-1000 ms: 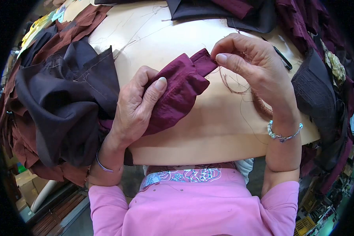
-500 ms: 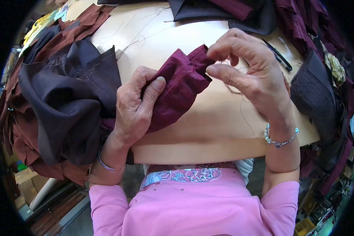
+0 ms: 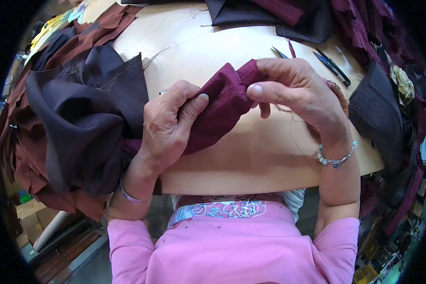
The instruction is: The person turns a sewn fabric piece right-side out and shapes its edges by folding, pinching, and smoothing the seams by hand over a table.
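Note:
A folded piece of maroon cloth is held up over the table, tilted with its far end toward the upper right. My left hand is closed on its left part, thumb on top. At the upper right end, my right hand pinches the cloth's edge between thumb and fingers; part of that edge is hidden behind the fingers. Close to my left hand lies a large crumpled dark cloth. Beyond my right hand, a pair of thread snips rests on the table, and a thin pointed tip shows nearby.
Rust-brown cloth pieces are heaped along the left edge of the table. Dark cloth lies at the back. More maroon cloth and frayed dark cloth hang at the right. Loose threads are scattered on the tabletop.
My right hand has moved in from just off the cloth's end and taken hold of its edge. My left hand, still gripping the cloth, has shifted slightly right.

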Demonstrator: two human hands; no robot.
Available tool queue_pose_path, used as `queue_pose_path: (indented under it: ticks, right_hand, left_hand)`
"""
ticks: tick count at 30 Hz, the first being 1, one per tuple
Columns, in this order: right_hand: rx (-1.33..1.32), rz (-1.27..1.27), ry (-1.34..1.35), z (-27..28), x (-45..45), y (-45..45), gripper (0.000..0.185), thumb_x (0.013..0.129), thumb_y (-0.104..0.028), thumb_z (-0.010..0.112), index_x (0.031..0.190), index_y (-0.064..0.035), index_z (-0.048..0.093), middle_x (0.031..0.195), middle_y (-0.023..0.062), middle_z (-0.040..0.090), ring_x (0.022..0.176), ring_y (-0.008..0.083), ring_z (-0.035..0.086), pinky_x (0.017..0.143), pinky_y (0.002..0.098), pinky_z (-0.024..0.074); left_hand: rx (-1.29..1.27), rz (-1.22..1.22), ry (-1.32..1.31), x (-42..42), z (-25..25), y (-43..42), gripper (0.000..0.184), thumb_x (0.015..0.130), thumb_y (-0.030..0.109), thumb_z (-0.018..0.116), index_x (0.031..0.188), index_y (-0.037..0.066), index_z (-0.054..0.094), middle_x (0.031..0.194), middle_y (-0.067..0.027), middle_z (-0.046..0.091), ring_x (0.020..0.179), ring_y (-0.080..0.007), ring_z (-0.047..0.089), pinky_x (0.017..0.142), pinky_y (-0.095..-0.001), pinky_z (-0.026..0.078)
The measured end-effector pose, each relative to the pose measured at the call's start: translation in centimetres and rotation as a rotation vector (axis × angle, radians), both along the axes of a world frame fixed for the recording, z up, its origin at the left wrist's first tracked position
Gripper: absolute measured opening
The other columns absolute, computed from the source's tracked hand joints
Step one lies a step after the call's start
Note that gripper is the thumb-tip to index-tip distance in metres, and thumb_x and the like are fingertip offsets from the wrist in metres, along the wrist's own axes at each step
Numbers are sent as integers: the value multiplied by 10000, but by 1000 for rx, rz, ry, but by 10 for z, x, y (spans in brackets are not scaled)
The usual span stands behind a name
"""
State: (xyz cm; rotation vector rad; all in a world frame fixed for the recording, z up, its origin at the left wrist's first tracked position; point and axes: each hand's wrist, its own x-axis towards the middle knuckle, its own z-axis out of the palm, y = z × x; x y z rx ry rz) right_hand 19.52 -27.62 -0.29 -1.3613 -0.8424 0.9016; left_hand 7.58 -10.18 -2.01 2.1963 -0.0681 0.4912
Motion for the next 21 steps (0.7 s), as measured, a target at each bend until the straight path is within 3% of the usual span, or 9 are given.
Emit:
queue_pose_path:
  ticks: [5, 9, 12, 15, 18, 19, 21]
  right_hand:
    - [-102, 73, -73, 7, 1, -4, 215, 788, -179, 600, 906, 1, 608, 696, -12, 568, 620, 50, 489, 541, 193, 417]
    - [-120, 137, -293, 9, 5, -11, 220, 759, -173, 626, 885, 7, 611, 679, -5, 567, 603, 66, 485, 538, 210, 414]
    - [-146, 157, -268, 14, 7, -14, 220, 759, -160, 623, 903, 5, 609, 660, 8, 560, 595, 65, 478, 528, 210, 406]
    - [-158, 58, -353, 14, 5, -10, 175, 740, -121, 615, 881, -18, 621, 606, 26, 548, 553, 67, 479, 492, 216, 394]
    - [-6, -149, -507, 6, 3, -6, 154, 715, -107, 631, 839, -16, 618, 600, 43, 526, 545, 85, 457, 499, 231, 376]
    - [19, -207, -550, 5, 2, -3, 147, 681, -83, 654, 805, -19, 612, 686, 58, 535, 579, 134, 481, 527, 252, 389]
    - [160, -377, -899, 1, -2, 1, 185, 663, -64, 673, 805, 5, 577, 745, 53, 507, 610, 136, 480, 559, 240, 401]
  left_hand:
    - [255, -21, -121, 3, 4, 1, 66, 743, 44, 583, 745, 24, 520, 634, -101, 485, 559, -263, 494, 507, -315, 389]
    - [279, -44, -196, 3, 5, 1, 80, 726, 27, 588, 746, 23, 511, 638, -99, 486, 568, -263, 490, 507, -320, 386]
    - [249, -38, -216, 3, 6, 0, 74, 740, 26, 581, 756, 17, 510, 643, -99, 490, 567, -252, 492, 513, -309, 391]
    - [137, -3, -180, 2, 3, 0, 59, 778, 40, 556, 766, 8, 507, 654, -103, 499, 552, -231, 496, 515, -288, 395]
    - [54, 36, -112, 1, 3, 1, 67, 812, 57, 528, 784, 1, 504, 665, -107, 507, 539, -214, 501, 514, -277, 397]
    - [61, 34, -125, 1, 3, 2, 70, 818, 62, 522, 791, 0, 502, 667, -109, 509, 536, -212, 503, 513, -277, 397]
    - [71, 36, -137, 1, 3, 2, 69, 824, 64, 516, 805, 0, 500, 670, -109, 509, 535, -211, 507, 513, -279, 398]
